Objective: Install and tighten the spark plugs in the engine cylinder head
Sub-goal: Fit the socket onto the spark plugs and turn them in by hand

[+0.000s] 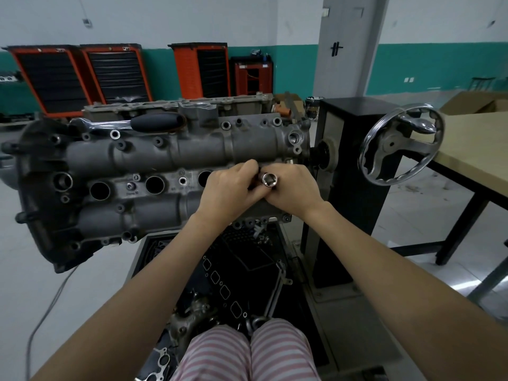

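Observation:
The grey engine cylinder head (154, 158) is mounted on a stand in front of me. Three open spark plug wells show along its middle; the leftmost well (99, 190) is dark and round. My right hand (294, 191) grips a chrome socket (269, 179) over the head's right end, its square drive opening facing me. My left hand (229, 191) meets it there, fingers curled on the socket's hidden lower part. What lies below the socket is covered by both hands. A ratchet wrench (137, 123) with a black handle lies on top of the head at the back.
A chrome handwheel (398, 145) sticks out of the black stand column (354, 171) on the right. A wooden table (472, 152) stands farther right. A tray of loose parts and gaskets (236, 273) sits below the head. Orange tool cabinets (82, 75) line the far wall.

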The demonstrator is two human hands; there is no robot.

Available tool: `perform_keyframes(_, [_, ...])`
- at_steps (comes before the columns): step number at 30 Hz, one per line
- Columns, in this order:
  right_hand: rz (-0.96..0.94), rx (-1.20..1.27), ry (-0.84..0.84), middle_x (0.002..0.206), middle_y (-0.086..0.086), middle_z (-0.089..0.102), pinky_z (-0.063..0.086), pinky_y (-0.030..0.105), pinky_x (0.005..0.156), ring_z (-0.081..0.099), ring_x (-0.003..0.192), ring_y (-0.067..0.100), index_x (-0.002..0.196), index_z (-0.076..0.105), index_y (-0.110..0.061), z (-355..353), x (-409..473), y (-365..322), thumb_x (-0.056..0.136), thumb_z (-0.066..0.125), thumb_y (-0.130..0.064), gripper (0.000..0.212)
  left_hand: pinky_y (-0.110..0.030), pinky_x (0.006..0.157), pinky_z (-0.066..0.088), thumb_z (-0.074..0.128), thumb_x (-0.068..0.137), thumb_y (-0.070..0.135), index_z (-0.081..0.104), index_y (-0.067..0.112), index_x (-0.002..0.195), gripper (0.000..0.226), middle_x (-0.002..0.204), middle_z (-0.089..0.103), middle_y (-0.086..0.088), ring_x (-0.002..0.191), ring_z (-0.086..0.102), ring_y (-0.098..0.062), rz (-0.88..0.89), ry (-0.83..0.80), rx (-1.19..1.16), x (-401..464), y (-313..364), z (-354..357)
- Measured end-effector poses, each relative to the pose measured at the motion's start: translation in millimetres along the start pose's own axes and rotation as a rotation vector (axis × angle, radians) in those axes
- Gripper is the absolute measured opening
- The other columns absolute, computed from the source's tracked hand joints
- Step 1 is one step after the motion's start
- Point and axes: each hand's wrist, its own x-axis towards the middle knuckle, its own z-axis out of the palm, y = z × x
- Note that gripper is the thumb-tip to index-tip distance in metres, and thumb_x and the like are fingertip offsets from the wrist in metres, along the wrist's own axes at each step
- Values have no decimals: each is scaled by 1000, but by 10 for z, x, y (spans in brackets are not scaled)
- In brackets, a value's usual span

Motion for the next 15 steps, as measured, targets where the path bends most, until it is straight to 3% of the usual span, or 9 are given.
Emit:
perform_keyframes(7, [6,-65,24,60,5,60,33,27,46,57,55,27,68,57,-6,13,15,-16,75,57,-24,19,-21,39,26,51,86,26,50,1,63,34,49,49,-8,35,46,-27,65,7,-35,-3,13,-40])
perform_keyframes(11, [13,-84,0,60,8,58,30,27,48,56,54,32,74,52,-6,23,31,-6,76,59,-24,20,-24,37,30,37,96,34,31,11,78,29,57,49,-14,37,44,-30,111,-2,-126,3,60,-65])
perform_keyframes(15, [3,-82,-23,64,8,60,37,32,48,57,59,32,76,56,-5,12,20,-14,78,61,-19,15,-21,41,25,44,83,26,31,12,79,20,60,47,-13,38,43,-29,97,-49,-140,-2,69,-86])
